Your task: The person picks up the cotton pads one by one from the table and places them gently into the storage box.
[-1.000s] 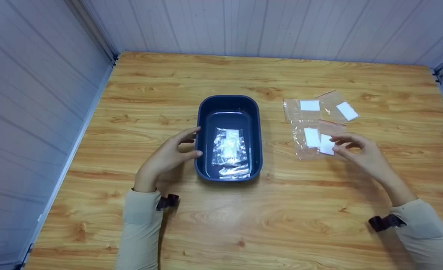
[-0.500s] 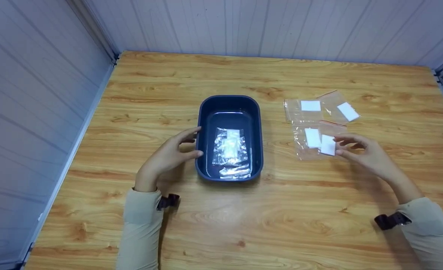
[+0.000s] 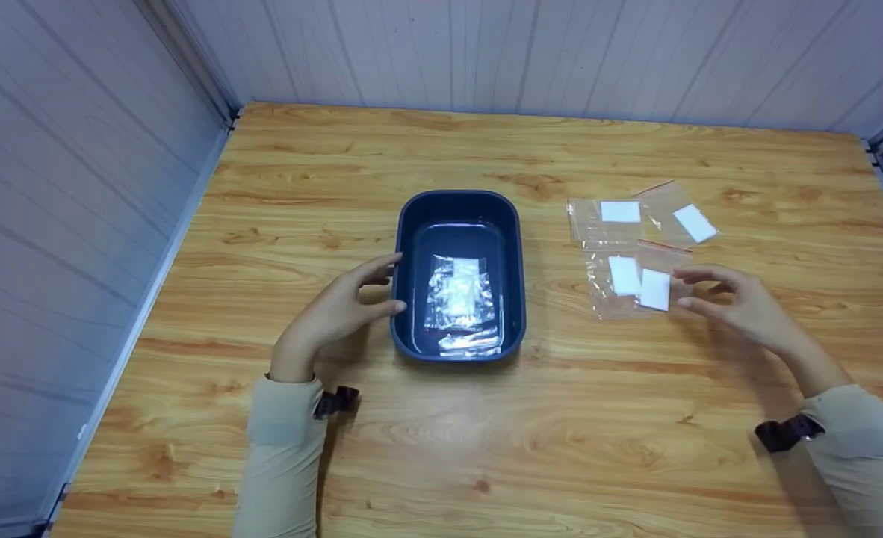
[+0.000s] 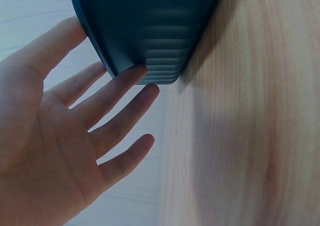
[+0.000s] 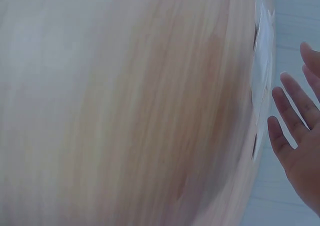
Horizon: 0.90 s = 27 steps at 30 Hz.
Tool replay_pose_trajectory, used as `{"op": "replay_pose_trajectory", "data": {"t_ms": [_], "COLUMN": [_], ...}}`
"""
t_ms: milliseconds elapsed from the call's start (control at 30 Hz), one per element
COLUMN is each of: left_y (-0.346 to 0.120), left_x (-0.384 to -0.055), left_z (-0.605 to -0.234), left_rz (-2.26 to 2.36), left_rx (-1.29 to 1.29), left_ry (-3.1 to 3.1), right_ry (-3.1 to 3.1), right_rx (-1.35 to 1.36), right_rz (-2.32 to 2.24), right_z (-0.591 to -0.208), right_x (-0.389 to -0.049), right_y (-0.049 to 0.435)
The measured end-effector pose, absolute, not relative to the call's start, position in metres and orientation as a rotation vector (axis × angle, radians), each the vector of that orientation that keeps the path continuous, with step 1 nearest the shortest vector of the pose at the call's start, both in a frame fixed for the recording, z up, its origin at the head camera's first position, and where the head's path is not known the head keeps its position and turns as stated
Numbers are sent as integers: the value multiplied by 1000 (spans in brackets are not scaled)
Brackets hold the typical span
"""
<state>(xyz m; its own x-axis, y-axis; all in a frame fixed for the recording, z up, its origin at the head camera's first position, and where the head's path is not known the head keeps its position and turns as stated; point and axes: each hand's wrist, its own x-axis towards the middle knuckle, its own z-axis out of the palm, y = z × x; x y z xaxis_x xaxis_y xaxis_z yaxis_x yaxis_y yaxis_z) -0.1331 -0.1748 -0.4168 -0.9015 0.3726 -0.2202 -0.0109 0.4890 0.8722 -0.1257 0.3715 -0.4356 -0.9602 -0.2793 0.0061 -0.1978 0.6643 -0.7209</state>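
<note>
A dark blue rectangular tub (image 3: 522, 299) stands in the middle of the table, with several clear bags (image 3: 459, 299) lying in its near part. My left hand (image 3: 335, 310) is at the tub's left side, thumb at the rim; in the left wrist view its fingers (image 4: 120, 128) are spread, some against the outer wall. To the right lie several clear zip bags with white cards inside. My right hand (image 3: 744, 310) hovers at the right edge of the nearest bag (image 3: 655, 290), thumb and index finger apart, pinching nothing. The right wrist view shows relaxed, spread fingers (image 5: 290, 106).
Two more zip bags, one left (image 3: 619, 212) and one right (image 3: 694, 223), lie behind the near pair, overlapping at their edges. The wood-patterned table (image 3: 479, 441) meets pale panels (image 3: 486, 56) at the back and on both sides.
My right hand has drawn back slightly to the right, its fingertips coming away from the nearest bag's white card. The left hand stays at the tub, and the bags lie in place.
</note>
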Motion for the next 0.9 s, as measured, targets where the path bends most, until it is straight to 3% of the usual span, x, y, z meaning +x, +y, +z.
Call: {"op": "replay_pose_trajectory", "data": {"t_ms": [400,900], "left_y": [-175,-175], "left_x": [-133,-132], "left_z": [-418,-417], "left_rz": [1367,1399], "left_rx": [317,325], "left_ry": [2360,2343], "right_ry": [2768,2690], "right_rx": [-323,-476], "right_rz": [-1092,-1174], "right_z": [-437,-443], "right_x": [-131,-139], "right_y": [380,388]}}
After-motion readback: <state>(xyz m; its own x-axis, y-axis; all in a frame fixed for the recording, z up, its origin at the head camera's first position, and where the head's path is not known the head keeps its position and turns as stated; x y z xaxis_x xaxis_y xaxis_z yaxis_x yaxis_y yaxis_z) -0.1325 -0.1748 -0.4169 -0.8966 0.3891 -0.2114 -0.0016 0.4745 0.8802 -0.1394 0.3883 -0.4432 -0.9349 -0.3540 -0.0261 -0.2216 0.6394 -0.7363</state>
